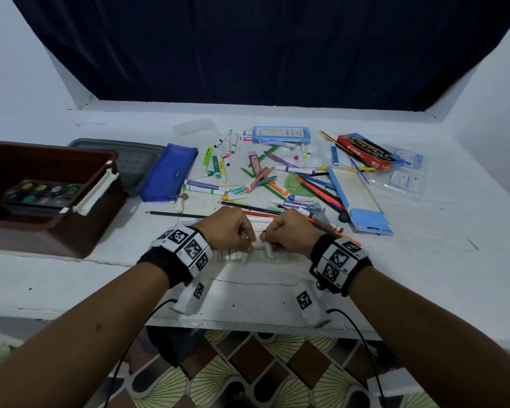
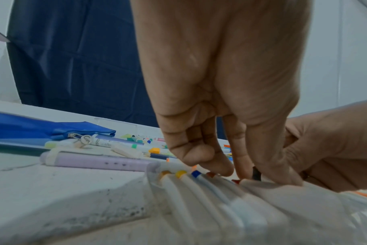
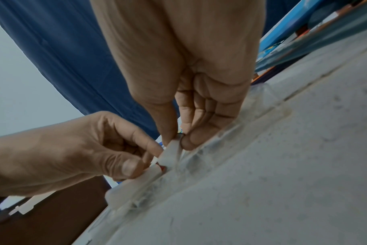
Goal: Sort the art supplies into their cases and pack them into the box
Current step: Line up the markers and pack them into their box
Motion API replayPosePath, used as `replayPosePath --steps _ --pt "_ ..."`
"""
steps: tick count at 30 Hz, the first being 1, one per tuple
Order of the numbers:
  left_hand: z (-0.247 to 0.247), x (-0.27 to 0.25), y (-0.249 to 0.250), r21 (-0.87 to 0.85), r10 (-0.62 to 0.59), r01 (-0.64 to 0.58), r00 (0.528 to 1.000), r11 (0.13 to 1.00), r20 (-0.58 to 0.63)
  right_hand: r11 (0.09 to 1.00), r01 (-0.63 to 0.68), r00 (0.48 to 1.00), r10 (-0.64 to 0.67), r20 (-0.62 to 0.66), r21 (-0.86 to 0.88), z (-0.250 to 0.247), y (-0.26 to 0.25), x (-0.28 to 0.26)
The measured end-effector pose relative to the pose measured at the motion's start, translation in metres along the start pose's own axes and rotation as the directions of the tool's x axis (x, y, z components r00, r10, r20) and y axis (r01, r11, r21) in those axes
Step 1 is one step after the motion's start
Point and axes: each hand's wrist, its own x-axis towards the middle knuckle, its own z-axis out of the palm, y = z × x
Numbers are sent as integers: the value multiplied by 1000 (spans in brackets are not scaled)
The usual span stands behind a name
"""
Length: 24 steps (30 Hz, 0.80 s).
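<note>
A clear plastic marker tray (image 1: 292, 258) lies at the table's near edge with several white-barrelled markers (image 1: 231, 256) side by side in its grooves (image 2: 199, 190). My left hand (image 1: 239, 238) is curled over the tray's middle, thumb and fingers pinching one of the markers (image 3: 136, 180) lying there. My right hand (image 1: 276, 240) is beside it, pinching another white marker (image 3: 170, 151) between thumb and forefinger and holding it tilted over the tray (image 3: 241, 119). The loose pens and pencils (image 1: 262, 178) are strewn just beyond both hands.
A brown box (image 1: 80, 231) at the left holds a watercolour palette (image 1: 42, 192); a grey lid (image 1: 133, 157) and blue zip pouch (image 1: 168, 172) lie beside it. At the back right are a blue pencil box (image 1: 280, 134), an open blue case (image 1: 357, 192) and a red pencil box (image 1: 368, 151).
</note>
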Motion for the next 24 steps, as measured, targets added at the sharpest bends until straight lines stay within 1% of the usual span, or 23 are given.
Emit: replayPosePath --steps 3,9,12,18,21,24 --pt "1 0 0 -30 -30 29 998 999 -53 1000 -1 1000 1 -3 3 0 0 -1" --pt "3 1 2 -113 -119 106 987 988 -112 1000 2 1000 -2 -1 -2 0 -1 -2" --pt "6 2 3 -62 -105 98 986 993 -129 1000 1 1000 -1 -4 6 0 0 -2" --pt "9 3 -2 -28 -89 85 982 996 -168 1000 -4 1000 4 -1 18 0 1 0" --pt "10 1 -2 19 -66 70 984 997 -166 1000 -5 1000 5 3 16 0 0 0" --pt "9 0 -4 24 -64 68 985 997 -158 1000 -15 1000 15 7 21 0 0 -1"
